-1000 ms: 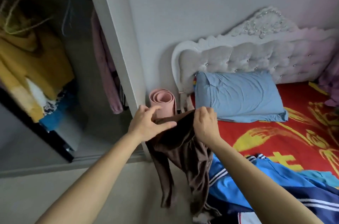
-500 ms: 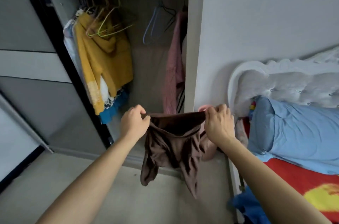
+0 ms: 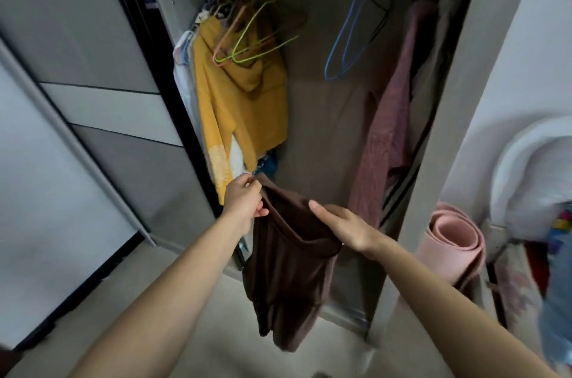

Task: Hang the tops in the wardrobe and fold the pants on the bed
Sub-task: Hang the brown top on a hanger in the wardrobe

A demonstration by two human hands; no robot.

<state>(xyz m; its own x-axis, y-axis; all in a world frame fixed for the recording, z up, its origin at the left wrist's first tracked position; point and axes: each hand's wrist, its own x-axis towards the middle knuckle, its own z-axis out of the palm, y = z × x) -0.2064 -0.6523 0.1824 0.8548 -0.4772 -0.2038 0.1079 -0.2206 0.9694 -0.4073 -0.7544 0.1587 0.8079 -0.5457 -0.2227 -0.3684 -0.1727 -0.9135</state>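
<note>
Pinching the brown top (image 3: 288, 269) by its hem before the open wardrobe (image 3: 325, 129), the left hand (image 3: 243, 201) holds 1 side; the right hand (image 3: 346, 227) has its fingers tucked inside the top, grip unclear.

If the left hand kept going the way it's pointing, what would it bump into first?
Probably the blue cloth hanging under the yellow hoodie, just beyond the left hand gripping the brown garment; depth is unclear.
</note>
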